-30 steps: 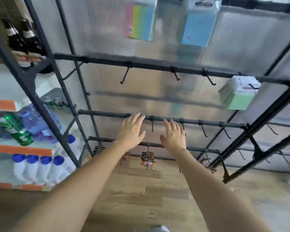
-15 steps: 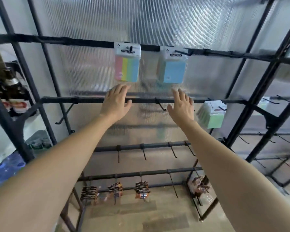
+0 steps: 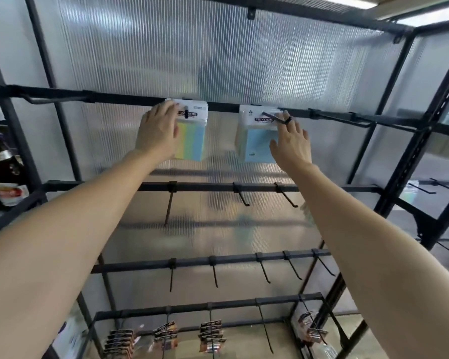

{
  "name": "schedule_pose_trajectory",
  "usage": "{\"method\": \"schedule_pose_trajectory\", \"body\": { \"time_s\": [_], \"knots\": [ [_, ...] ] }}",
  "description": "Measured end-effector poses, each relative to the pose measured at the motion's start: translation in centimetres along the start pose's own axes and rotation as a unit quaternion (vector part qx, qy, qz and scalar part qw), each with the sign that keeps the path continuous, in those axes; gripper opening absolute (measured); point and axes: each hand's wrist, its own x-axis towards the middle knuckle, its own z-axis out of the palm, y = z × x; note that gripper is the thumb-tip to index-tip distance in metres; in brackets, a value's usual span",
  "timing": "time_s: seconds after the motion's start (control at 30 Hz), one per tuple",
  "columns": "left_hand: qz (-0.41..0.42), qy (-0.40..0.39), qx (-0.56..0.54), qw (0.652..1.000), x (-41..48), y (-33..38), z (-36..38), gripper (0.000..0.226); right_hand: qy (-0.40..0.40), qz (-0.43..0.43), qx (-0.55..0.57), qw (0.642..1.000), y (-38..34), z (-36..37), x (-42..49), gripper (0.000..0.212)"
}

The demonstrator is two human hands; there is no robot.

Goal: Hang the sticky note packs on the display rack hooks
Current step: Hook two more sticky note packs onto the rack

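Head view only. Two sticky note packs hung from the upper rail [image 3: 62, 95] of the display rack, each on its own hook: a multicolour pack [image 3: 193, 137] and, apart to its right, a blue pack [image 3: 253, 145].

The left hand [image 3: 157, 133] lay flat over the multicolour pack's left part, fingers straight, grasping nothing. The right hand [image 3: 293, 143], fingers spread and relaxed, was at the blue pack's right edge beside the hook [image 3: 271, 117]; contact could not be confirmed.

Assessment: the packs are probably light, with a firm paper block and a thin, bendable card header. They are best held by the block's sides.
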Motion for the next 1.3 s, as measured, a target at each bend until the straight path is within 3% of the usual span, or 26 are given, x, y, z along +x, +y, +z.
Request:
{"method": "schedule_pose_trajectory", "body": {
  "time_s": [0.17, 0.33, 0.63, 0.87, 1.17, 1.3],
  "knots": [
    [-0.014, 0.026, 0.023, 0.999, 2.2, -0.2, -0.2, 0.035, 0.006, -0.02, 0.024, 1.0, 0.3, -0.5, 2.4, 0.053],
    [-0.012, 0.07, 0.007, 0.997, 2.9, -0.3, -0.7, 0.019, 0.091, -0.053, 0.082, 0.991, 0.5, -1.0, 3.8, 0.031],
    [-0.065, 0.002, -0.042, 0.997, 3.2, 1.0, -1.3, 0.018, 0.144, -0.102, 0.065, 0.982, 1.2, -1.2, 3.8, 0.03],
    [-0.071, 0.009, -0.042, 0.997, 2.6, 1.5, -1.8, 0.016, 0.011, -0.035, 0.139, 0.99, 0.1, -2.8, 3.6, 0.016],
    [-0.032, 0.038, -0.066, 0.997, 0.7, 2.0, -3.4, 0.019, 0.054, -0.013, 0.15, 0.987, 0.3, -4.2, 1.0, 0.015],
    [-0.006, 0.062, -0.075, 0.995, -0.7, 2.5, -4.4, 0.02, 0.073, -0.001, 0.148, 0.986, 0.0, -5.6, -0.9, 0.027]
  ]
}}
